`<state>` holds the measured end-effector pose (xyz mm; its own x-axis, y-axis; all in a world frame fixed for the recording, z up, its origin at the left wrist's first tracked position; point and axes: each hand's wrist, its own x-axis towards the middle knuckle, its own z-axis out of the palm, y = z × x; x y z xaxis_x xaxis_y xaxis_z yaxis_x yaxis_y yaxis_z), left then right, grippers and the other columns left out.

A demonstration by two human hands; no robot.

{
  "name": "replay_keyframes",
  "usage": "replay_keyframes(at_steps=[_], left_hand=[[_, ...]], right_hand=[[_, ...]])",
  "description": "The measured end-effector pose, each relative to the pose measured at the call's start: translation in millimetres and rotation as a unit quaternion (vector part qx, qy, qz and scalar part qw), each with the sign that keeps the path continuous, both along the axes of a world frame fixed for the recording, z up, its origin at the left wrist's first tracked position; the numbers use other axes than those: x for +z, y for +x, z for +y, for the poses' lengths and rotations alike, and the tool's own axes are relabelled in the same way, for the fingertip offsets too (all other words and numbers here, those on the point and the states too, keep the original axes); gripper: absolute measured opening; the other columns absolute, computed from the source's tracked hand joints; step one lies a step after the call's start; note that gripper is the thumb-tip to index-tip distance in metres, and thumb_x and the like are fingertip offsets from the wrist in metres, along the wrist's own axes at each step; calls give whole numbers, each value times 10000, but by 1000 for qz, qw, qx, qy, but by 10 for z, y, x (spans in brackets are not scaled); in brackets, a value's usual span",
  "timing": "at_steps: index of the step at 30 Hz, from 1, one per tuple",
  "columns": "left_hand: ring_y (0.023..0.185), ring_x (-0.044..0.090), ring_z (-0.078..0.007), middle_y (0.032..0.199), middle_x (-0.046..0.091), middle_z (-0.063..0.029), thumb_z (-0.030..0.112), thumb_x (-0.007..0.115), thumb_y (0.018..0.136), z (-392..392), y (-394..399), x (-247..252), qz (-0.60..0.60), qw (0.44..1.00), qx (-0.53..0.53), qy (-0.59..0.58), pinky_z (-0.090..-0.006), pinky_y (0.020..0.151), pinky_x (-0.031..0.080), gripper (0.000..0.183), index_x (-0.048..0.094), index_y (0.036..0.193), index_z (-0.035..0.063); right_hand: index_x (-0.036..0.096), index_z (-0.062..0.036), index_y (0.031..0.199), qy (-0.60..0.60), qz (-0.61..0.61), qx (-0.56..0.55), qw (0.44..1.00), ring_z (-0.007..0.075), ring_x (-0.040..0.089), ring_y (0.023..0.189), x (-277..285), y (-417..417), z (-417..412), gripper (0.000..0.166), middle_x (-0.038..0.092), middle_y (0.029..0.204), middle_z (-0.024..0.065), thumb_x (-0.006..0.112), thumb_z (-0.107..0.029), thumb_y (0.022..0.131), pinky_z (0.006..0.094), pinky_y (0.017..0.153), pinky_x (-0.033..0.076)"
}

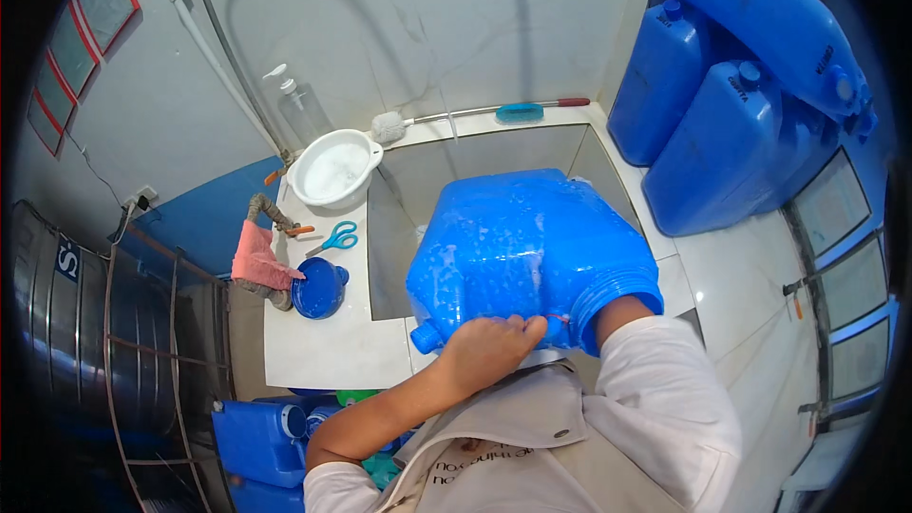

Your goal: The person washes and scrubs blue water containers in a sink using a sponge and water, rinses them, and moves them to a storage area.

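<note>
A large blue plastic water jug (520, 235), wet with suds, lies on its side over the tiled sink basin (399, 206). My left hand (499, 349) is closed on the jug's handle at its near side, between the small spout and the wide mouth. My right forearm (623, 317) goes into the jug through the wide threaded mouth; the right hand is hidden inside. On the counter to the left are a blue screw lid (318, 288), teal-handled scissors (335, 239) and a white basin (336, 169) of suds.
A long-handled brush (470, 112) and a teal scrub brush (519, 112) lie on the back ledge. A clear pump bottle (303, 110) stands behind the basin. Blue jugs (712, 149) are piled at right, others (260, 442) below left. A pink cloth (258, 254) hangs on the pipe.
</note>
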<state>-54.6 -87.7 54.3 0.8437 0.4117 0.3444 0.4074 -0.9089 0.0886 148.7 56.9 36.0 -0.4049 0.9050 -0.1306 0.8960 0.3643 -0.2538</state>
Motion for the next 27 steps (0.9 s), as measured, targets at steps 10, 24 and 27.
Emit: replay_keyframes(at_steps=[10, 24, 27], left_hand=[[428, 574, -210, 543, 540, -45, 128, 519, 771, 70, 6, 7, 32, 999, 29, 0, -333, 358, 445, 37, 491, 794, 124], [700, 628, -379, 727, 620, -220, 45, 572, 705, 746, 587, -220, 89, 984, 71, -140, -471, 601, 505, 172, 536, 867, 0], [730, 630, -377, 746, 621, -225, 42, 587, 697, 859, 660, -324, 110, 982, 75, -137, -468, 631, 509, 196, 546, 884, 0]], right_hand=[[685, -142, 975, -26, -51, 17, 998, 256, 539, 1077, -755, -431, 656, 240, 581, 1166, 97, 611, -194, 754, 412, 883, 434], [679, -150, 1006, -120, -364, -9, 923, 239, 511, 1131, -748, 600, -363, 249, 559, 1213, 83, 585, -203, 782, 421, 916, 417], [678, -152, 1012, -99, -382, -17, 918, 235, 504, 1143, -781, 702, -587, 251, 554, 1223, 80, 580, -205, 788, 423, 923, 413]])
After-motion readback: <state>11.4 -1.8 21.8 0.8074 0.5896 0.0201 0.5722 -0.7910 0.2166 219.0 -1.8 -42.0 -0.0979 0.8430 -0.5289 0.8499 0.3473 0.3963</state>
